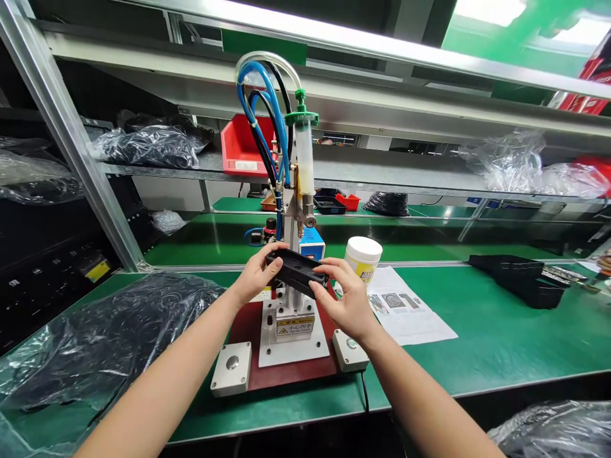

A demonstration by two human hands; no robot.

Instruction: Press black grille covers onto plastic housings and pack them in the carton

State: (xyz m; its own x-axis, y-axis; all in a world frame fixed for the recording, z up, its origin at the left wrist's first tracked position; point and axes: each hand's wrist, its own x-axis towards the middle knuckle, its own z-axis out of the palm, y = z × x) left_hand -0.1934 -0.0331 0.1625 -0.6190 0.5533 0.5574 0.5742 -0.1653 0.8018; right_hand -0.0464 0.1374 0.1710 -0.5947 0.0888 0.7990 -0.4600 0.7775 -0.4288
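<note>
Between my hands is a black rectangular plastic housing [296,268], its hollow side turned toward me and slightly tilted. My left hand [258,275] grips its left end, thumb on the near rim. At the opposite end, my right hand [344,296] pinches it with thumb and fingers. Directly behind the housing stands a bench-top dispensing press [292,219], partly hidden by it. A clear syringe barrel [304,156] with a green cap is mounted upright on the press, its nozzle above the housing. Two white button boxes [232,369] flank the red-brown base.
A white tub [363,254] stands right of the press beside a printed sheet [405,305]. Plastic-bagged black parts [124,331] cover the left bench. Black parts [520,280] lie stacked at right. A red bin [243,145] sits on the shelf behind blue hoses [260,102].
</note>
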